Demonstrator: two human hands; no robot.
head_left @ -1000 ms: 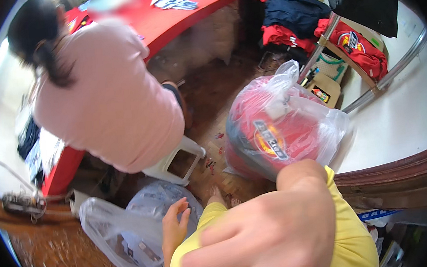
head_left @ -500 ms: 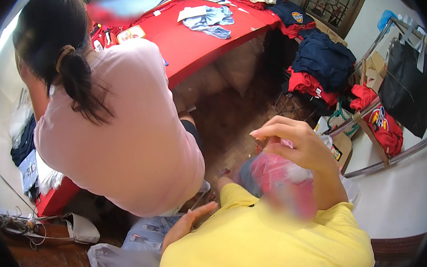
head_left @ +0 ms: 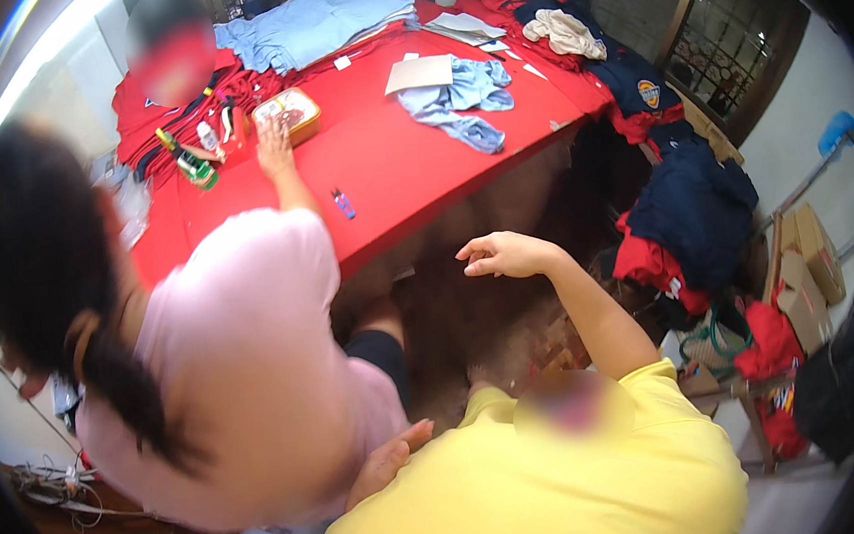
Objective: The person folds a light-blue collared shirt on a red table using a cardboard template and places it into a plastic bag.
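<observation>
My right hand [head_left: 511,255] reaches out over the floor, short of the red-covered table [head_left: 380,185]. Its fingers are loosely bent and apart, with nothing in them. Down by my side, my left hand [head_left: 390,463] rests next to my yellow shirt [head_left: 525,490], partly hidden by it. The fingers that show there are stretched out and hold nothing. A co-worker in a pink shirt [head_left: 223,353] stands close on my left. That person's hand [head_left: 275,146] touches a rectangular tub [head_left: 297,114] on the table.
On the table lie light blue garments [head_left: 328,22], a grey card [head_left: 419,74], a small blue tube [head_left: 343,203] and a green bottle [head_left: 197,171]. Dark blue clothes [head_left: 693,206] are heaped at the right, near cardboard boxes [head_left: 805,287] and a black bag [head_left: 847,374].
My right hand has moved forward and left, toward the table. The view has shifted, showing more of the tabletop. The co-worker's hand now shows at the tub; the plastic bag beside me is out of sight.
</observation>
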